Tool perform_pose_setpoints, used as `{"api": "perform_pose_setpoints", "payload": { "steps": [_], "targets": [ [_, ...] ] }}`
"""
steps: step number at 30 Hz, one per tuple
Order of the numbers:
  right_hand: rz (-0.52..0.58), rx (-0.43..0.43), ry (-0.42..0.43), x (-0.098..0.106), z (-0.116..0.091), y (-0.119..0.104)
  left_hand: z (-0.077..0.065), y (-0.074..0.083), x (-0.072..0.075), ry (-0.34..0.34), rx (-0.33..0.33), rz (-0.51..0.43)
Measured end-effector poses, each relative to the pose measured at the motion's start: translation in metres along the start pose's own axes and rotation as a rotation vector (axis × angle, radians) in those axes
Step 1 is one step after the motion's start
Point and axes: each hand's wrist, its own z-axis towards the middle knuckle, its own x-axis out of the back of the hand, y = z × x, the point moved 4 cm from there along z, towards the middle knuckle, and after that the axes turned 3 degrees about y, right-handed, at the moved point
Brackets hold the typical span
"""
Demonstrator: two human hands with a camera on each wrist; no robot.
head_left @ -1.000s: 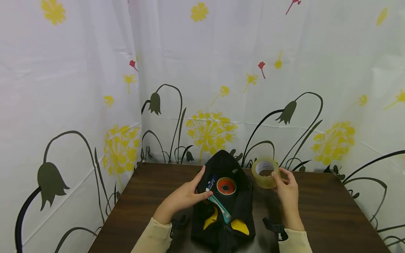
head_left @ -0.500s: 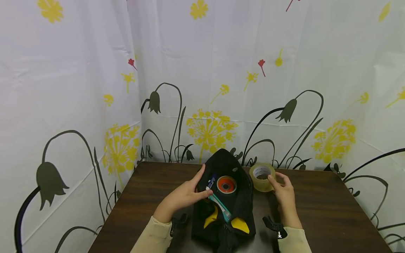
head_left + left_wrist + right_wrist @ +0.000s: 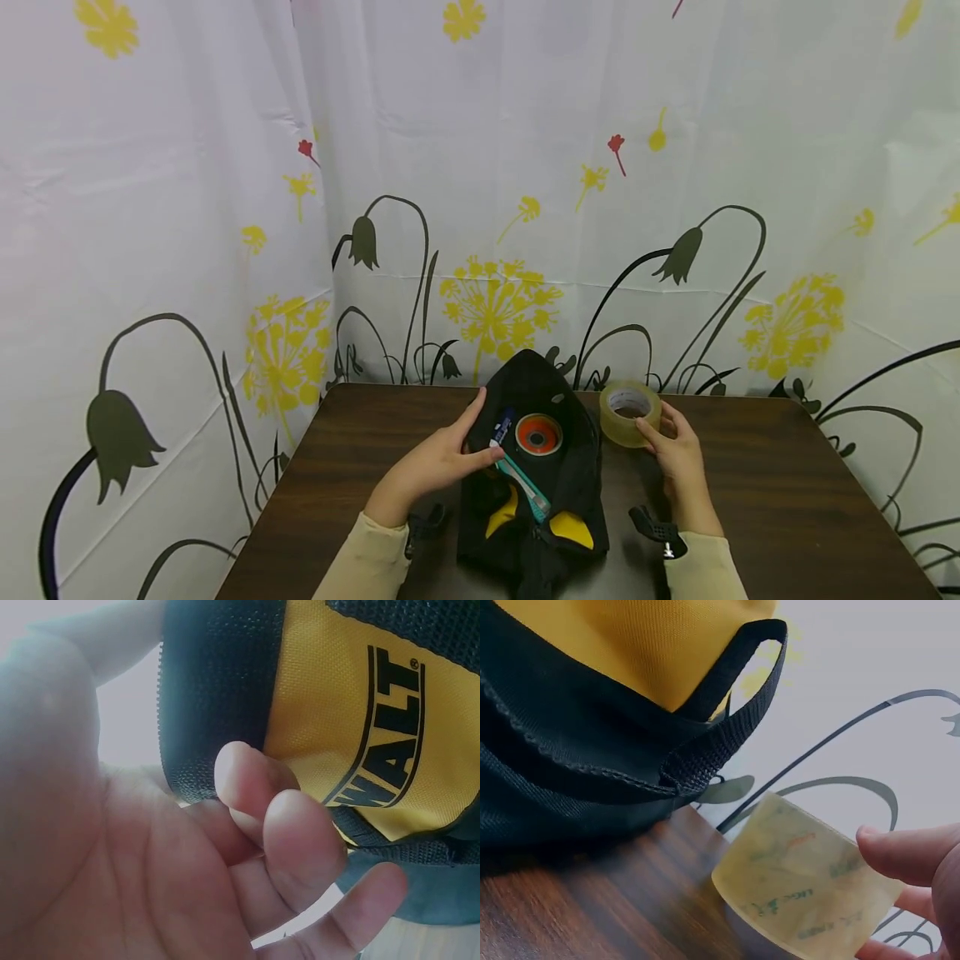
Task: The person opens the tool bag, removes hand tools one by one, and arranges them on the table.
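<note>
A black and yellow tool bag (image 3: 480,546) with its mouth unzipped lies on the table. My left hand (image 3: 429,472) holds its left rim, thumb over the opening; in the left wrist view the fingers (image 3: 304,847) touch the yellow side, which is lettered "WALT". Inside the bag I see an orange-centred spool (image 3: 538,434), a slim teal object (image 3: 523,483) and a blue-and-white item (image 3: 502,427) of unclear kind. To the right of the bag, my right hand (image 3: 681,467) grips a roll of clear packing tape (image 3: 622,427) between thumb and fingers. The tape looks tilted in the right wrist view.
The dark wooden table (image 3: 772,492) reaches back to a white curtain (image 3: 495,108) with a flower print. A webbing loop (image 3: 742,727) sticks out from the bag's side near the tape. Black wrist straps (image 3: 660,533) sit on both wrists.
The tape roll and my right hand dip a little, then shift slightly right and up. My left hand and the bag stay nearly in place; the whole view shifts slightly.
</note>
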Motion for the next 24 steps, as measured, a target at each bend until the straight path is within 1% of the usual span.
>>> {"api": "perform_pose_setpoints", "payload": {
  "steps": [4,8,12,15,22,24],
  "targets": [
    [-0.063,0.043,0.046,0.0038,-0.0022,-0.0049,0.0004,0.0004,-0.0003,-0.005,0.000,-0.005],
    [-0.068,0.080,0.071,0.0044,-0.0031,-0.0068,0.0002,0.0005,-0.0009,-0.006,0.005,-0.008],
    [-0.062,0.077,0.084,0.0045,-0.0027,-0.0056,0.0000,0.0014,-0.0014,-0.005,0.010,0.000],
    [-0.077,0.070,0.089,0.0055,-0.0020,-0.0054,0.0001,0.0023,-0.0015,-0.008,0.011,0.000],
    [-0.251,0.080,0.030,0.0064,0.0023,-0.0063,0.0039,0.0006,-0.0008,-0.009,0.001,-0.011],
    [-0.268,0.079,0.019,0.0064,0.0020,-0.0060,0.0037,-0.0009,-0.0015,-0.013,0.006,-0.016]
  ]
}}
